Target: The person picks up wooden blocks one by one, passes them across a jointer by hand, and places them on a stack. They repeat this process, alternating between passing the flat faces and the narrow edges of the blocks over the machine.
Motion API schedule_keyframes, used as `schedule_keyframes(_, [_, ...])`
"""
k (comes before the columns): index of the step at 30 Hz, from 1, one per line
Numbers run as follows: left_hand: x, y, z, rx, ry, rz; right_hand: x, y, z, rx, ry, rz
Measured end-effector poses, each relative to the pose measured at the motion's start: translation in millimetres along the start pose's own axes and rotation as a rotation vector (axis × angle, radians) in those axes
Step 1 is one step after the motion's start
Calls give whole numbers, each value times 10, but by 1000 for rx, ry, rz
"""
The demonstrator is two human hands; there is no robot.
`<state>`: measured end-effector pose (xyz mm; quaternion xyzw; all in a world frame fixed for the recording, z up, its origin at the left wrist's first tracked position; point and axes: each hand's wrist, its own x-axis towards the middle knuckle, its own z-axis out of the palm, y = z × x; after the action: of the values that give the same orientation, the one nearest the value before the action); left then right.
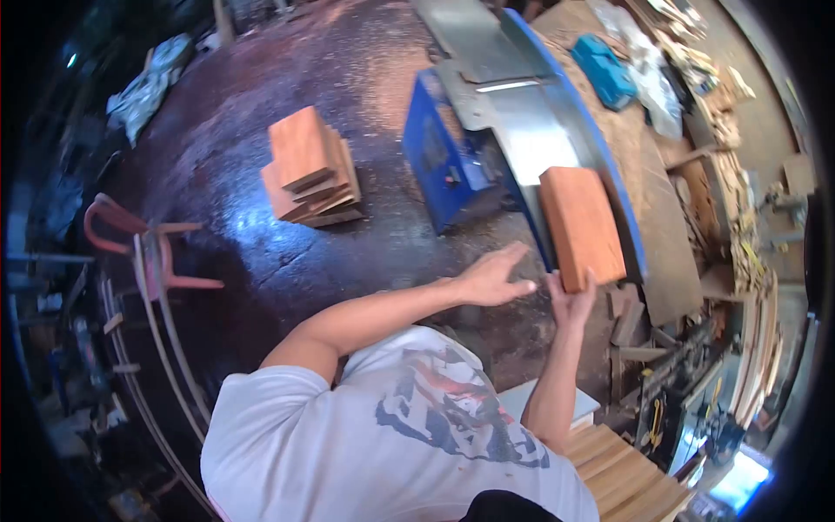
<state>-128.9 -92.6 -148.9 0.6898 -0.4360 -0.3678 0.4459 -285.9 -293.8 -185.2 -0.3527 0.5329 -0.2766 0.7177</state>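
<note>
A thick reddish-brown wooden block point(581, 228) lies along the metal bed point(531, 130) of a blue-sided machine, close to its long blue fence point(613, 165). My right hand point(571, 300) grips the block's near end, fingers around its lower edge. Off to the block's left, my left hand point(496, 277) is open, fingers stretched and thumb apart, with nothing in it. A gap separates it from the block. The undersides of both hands' grip area are partly hidden.
A stack of wooden blocks point(304, 165) stands on the dark floor at left. Nearby is a red chair-like frame point(156, 248). A teal case point(603, 72) and plastic bag point(654, 78) lie beyond the fence. Boards point(622, 474) sit at lower right.
</note>
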Motion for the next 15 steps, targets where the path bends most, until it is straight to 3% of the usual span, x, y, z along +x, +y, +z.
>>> schedule_keyframes(1, [44,-11,127,16,36,-2,12,-78,-94,-152,57,41])
schedule_keyframes(3, [268,-47,424,16,71,-13,302,23,-513,-1000,230,-688])
schedule_keyframes(4, [479,-29,565,24,112,-12,65,-183,-499,-1142,196,-869])
schedule_keyframes(7, [888,20,963,-1,204,-74,0,-405,-707,-1201,-253,-1084])
schedule_keyframes(10, [1267,36,1252,-69,289,-122,348,-448,-707,-1202,-473,-1229])
schedule_keyframes(13, [1284,104,1194,-70,335,-132,837,-570,-420,-1293,-518,-1377])
schedule_keyframes(15, [1234,197,1010,-217,264,-218,1091,-647,-120,-1359,-551,-1401])
